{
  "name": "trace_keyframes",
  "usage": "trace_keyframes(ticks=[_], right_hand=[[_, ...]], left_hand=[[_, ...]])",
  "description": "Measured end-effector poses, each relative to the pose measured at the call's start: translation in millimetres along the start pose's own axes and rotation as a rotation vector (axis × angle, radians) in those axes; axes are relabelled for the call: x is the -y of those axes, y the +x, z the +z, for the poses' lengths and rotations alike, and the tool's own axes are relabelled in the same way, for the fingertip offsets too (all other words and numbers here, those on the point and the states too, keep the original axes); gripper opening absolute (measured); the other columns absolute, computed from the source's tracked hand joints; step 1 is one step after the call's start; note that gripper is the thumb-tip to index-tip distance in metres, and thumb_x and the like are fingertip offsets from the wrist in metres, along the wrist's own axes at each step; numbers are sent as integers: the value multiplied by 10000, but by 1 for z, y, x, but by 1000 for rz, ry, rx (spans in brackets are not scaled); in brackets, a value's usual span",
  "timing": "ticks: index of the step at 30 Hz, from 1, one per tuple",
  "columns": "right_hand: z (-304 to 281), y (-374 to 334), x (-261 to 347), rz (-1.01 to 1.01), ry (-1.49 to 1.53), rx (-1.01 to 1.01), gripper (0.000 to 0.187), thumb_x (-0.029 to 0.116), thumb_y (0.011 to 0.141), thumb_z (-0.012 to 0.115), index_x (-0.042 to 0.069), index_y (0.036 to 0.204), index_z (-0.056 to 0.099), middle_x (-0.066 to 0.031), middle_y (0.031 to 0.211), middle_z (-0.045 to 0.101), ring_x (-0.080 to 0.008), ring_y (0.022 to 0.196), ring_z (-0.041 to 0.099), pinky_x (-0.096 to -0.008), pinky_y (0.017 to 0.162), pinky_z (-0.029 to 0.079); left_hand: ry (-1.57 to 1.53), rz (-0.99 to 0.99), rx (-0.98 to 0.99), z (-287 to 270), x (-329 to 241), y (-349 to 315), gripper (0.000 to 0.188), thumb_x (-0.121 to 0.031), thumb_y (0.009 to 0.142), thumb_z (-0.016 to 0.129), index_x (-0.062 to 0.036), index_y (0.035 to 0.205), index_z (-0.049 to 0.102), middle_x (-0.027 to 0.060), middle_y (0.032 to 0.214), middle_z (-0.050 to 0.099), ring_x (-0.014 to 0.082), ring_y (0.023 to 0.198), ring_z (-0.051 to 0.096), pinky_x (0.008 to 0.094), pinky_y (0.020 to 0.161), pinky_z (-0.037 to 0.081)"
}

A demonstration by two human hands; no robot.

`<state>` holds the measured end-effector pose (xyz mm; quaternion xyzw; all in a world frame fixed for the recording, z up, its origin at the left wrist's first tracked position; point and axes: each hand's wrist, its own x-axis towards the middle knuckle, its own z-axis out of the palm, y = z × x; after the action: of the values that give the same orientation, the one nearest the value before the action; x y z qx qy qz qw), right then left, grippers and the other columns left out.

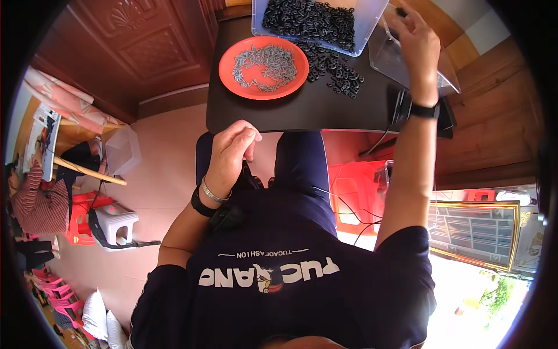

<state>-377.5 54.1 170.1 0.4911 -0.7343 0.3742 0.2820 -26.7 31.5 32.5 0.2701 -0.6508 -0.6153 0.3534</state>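
Note:
Just off the table's front edge, over my lap, my left hand [235, 142] is closed with its thumb against curled fingers. Anything inside it is hidden or too small to name. My right hand [418, 43] reaches over a clear plastic bin [386, 58] at the far right. A small black part [401, 11] shows at its fingertips. An orange-red round plate [229, 74] carries many small grey metal pieces [278, 61]. Behind it, a clear bluish bin [361, 41] is filled with small black parts [311, 22], and more loose black parts [347, 80] lie in front of it.
The dark table [250, 116] ends just before my knees. A black device with a cable [399, 107] sits at its right edge. Below stands a red stool [351, 192]. On the far left, another person [43, 203] sits near a grey stool [116, 218].

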Motion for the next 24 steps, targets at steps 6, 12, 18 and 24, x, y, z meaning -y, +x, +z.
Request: trace_keyframes(ticks=[6, 12, 18, 24], right_hand=[[35, -27, -25, -129, 37, 112, 197, 168, 804, 679, 118, 993, 704, -86, 829, 689, -185, 703, 653, -279, 645, 505], [61, -106, 4, -362, -16, 547, 122, 150, 762, 650, 99, 861, 701, -73, 855, 620, -248, 871, 603, -362, 742, 498], [81, -109, 4, -441, -225, 642, 93, 172, 779, 637, 123, 841, 685, -63, 857, 588, -244, 881, 586, -374, 747, 504], [86, -106, 12, -340, 8, 511, 95, 176, 825, 623, 85, 834, 650, -48, 830, 612, -240, 784, 599, -340, 689, 491]], left_hand=[[40, -46, 1, -6, 1, -5, 269, -207, 915, 446, -3, 807, 585, 6, 583, 486, 80, 541, 446, 219, 531, 338], [-29, -17, 47, -5, 6, 4, 262, -212, 927, 491, -16, 774, 573, -18, 570, 462, 51, 514, 407, 210, 498, 324], [-51, -52, 42, -6, 12, 5, 255, -209, 927, 494, -23, 771, 572, -21, 568, 464, 50, 511, 417, 207, 491, 330], [-52, -68, 42, -9, 13, 8, 247, -206, 925, 498, -26, 773, 571, -24, 570, 463, 52, 511, 421, 210, 491, 342]])
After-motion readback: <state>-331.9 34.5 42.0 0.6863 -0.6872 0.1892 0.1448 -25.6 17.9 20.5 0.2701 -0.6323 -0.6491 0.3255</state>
